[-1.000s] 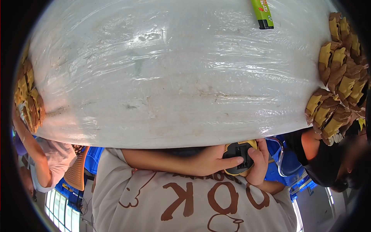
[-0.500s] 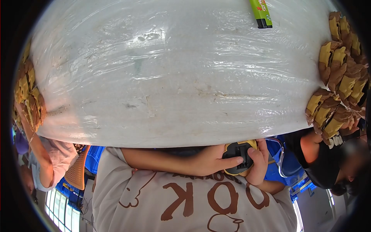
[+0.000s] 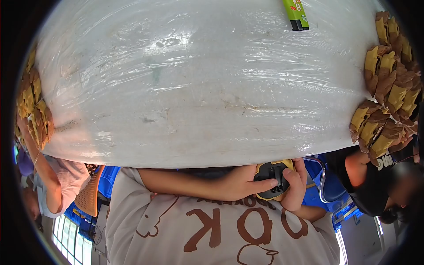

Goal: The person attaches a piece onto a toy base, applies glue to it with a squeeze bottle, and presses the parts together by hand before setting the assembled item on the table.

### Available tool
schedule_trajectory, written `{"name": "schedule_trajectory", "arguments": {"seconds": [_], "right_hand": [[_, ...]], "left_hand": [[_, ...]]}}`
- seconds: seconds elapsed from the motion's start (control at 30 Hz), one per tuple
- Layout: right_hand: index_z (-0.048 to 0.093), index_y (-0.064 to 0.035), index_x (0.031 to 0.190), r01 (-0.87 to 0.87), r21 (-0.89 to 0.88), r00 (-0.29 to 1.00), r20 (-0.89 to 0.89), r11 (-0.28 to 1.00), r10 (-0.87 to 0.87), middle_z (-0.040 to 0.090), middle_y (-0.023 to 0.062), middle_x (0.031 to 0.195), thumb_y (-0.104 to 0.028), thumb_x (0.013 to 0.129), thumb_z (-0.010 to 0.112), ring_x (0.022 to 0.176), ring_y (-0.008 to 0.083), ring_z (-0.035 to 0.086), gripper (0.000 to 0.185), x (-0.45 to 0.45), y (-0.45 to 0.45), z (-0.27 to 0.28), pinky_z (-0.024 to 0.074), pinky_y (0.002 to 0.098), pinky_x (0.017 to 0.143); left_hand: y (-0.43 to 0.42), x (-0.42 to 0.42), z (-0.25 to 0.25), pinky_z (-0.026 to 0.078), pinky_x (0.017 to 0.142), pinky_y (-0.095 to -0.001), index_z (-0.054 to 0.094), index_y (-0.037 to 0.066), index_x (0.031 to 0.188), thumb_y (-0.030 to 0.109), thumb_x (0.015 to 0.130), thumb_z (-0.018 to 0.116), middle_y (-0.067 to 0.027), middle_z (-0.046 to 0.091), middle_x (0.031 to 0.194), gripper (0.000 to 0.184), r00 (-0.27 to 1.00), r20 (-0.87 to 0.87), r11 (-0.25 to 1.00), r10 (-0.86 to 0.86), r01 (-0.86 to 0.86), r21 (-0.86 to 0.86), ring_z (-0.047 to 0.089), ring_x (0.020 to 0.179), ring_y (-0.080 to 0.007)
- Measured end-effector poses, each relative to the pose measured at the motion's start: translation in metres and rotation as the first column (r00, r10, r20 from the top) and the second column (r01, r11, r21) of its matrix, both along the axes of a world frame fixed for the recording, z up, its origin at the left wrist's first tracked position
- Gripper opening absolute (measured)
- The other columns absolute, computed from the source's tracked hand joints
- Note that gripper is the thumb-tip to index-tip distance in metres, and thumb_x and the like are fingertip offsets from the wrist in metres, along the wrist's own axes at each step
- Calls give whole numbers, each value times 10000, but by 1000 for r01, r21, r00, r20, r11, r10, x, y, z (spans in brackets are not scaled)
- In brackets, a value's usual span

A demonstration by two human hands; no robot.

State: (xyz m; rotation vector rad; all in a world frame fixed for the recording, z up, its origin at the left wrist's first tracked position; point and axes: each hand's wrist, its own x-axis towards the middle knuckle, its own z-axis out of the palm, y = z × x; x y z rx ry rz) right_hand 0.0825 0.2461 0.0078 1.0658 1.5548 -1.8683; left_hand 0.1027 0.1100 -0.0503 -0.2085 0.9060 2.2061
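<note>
My left hand [image 3: 243,182] comes in from the left, its fingers closed on a small rounded yellow-and-black plastic piece [image 3: 279,168]. A black rectangular recess, like a battery compartment, faces up in the piece. The left thumb presses at the recess's lower part. My right hand [image 3: 295,187] grips the same piece from the right, its thumb at the yellow edge. Both hands are low against my shirt, just below the near edge of the plastic-covered table [image 3: 198,132]. The underside of the piece is hidden.
A green box-like object with a black end [image 3: 297,15] lies at the table's far side. Brown-and-yellow parts are piled at the right edge [image 3: 388,88] and left edge [image 3: 37,110]. One person's arm [image 3: 48,176] shows at left, another person in black [image 3: 366,176] at right.
The view has shifted very slightly. The person at right has moved a little. My hands and the yellow-and-black piece stay as they were.
</note>
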Motion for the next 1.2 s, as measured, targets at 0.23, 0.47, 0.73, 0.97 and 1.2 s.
{"name": "schedule_trajectory", "arguments": {"seconds": [0.23, 0.47, 0.73, 0.97, 1.2], "right_hand": [[443, 25, 1168, -1, -6, 1000, -2, 1000, 1, 533, 121, 1086, -9, 762, 415, 972, 171, 527, 408, 2, 2, -2, 418, 287, 860], [442, 29, 1178, -14, -9, 1000, -10, 1000, 14, 541, 128, 1087, -15, 765, 413, 970, 179, 536, 417, 1, 3, -1, 426, 290, 856], [427, 32, 1201, -32, -9, 999, -28, 999, 32, 536, 137, 1108, -19, 768, 412, 985, 185, 534, 436, 2, 3, -2, 422, 296, 868], [424, 35, 1203, -31, -1, 999, -30, 1000, 31, 533, 139, 1115, -19, 770, 409, 994, 185, 531, 436, 2, 2, -2, 418, 295, 875], [438, 29, 1182, -26, 0, 999, -31, 1000, 26, 536, 126, 1095, -14, 763, 415, 982, 180, 531, 422, 1, 1, -1, 418, 295, 870]], "left_hand": [[0, 0, 0, 332, 949, -308, 372, -36, 1238, 167, 848, 590, -133, 471, 1155, 491, 999, 38, 999, -22, 21, 27, 432, 1076, -200], [3, 3, -1, 369, 907, -294, 376, -29, 1234, 163, 855, 583, -120, 490, 1120, 473, 999, -13, 1000, 30, -30, -7, 460, 1031, -179], [3, 5, -2, 462, 564, -216, 386, -6, 1212, 154, 865, 575, -72, 526, 982, 426, 1000, 7, 1000, -8, 8, -11, 522, 746, -85], [5, 5, -5, 445, 746, -249, 373, -28, 1233, 167, 861, 578, -98, 512, 1047, 467, 993, -111, 997, 42, -49, -59, 500, 889, -126], [-4, -1, -3, 360, 945, -294, 318, -22, 1284, 76, 846, 577, -109, 461, 1204, 517, 992, -1, 992, -128, 128, -10, 443, 1113, -160]]}}
